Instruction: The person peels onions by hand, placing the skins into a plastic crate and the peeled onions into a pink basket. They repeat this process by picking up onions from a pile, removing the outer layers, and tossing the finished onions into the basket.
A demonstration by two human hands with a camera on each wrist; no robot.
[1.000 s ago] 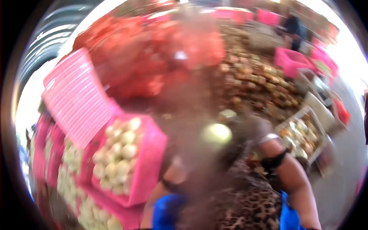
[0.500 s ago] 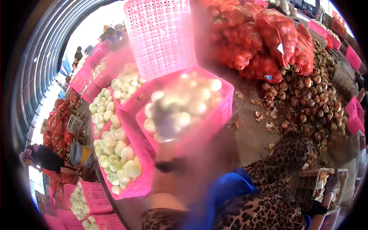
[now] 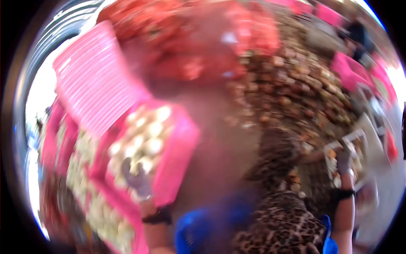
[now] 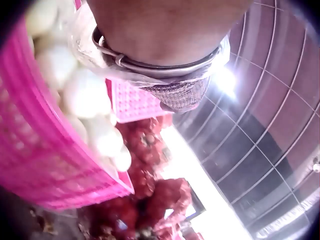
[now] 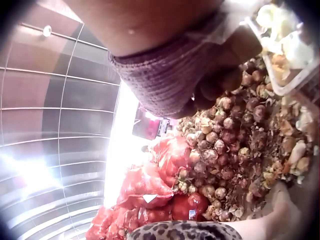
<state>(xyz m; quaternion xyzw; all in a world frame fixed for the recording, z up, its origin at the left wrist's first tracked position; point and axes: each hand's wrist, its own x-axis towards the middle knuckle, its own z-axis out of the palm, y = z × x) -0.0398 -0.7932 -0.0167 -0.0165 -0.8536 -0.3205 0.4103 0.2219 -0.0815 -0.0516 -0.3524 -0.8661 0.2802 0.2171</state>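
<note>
My left hand (image 3: 138, 180), in a grey knit glove, is over peeled white onions (image 3: 154, 146) in a pink crate (image 3: 179, 148). Its fingers look spread among the top onions, with no onion clearly between them. In the left wrist view, a bracelet and the glove (image 4: 180, 95) show beside the crate's onions (image 4: 86, 92); most of the fingers are hidden. My right hand (image 3: 344, 161), also gloved, is down at a white crate (image 3: 361, 142) holding onion pieces and skins. The right wrist view shows its fingers (image 5: 220, 82) in shadow; I cannot tell what they hold.
Unpeeled onions (image 3: 296, 84) lie heaped on the floor ahead. Red mesh sacks (image 3: 177, 46) are piled behind. A pink crate (image 3: 95, 80) stands tilted up at the left, with more filled pink crates below. Another person (image 3: 357, 38) is at the back right.
The head view has swung left and then back right. My left hand has gone from the lap, near a pale onion, to the pink crate. The right hand has moved outward to the white crate.
</note>
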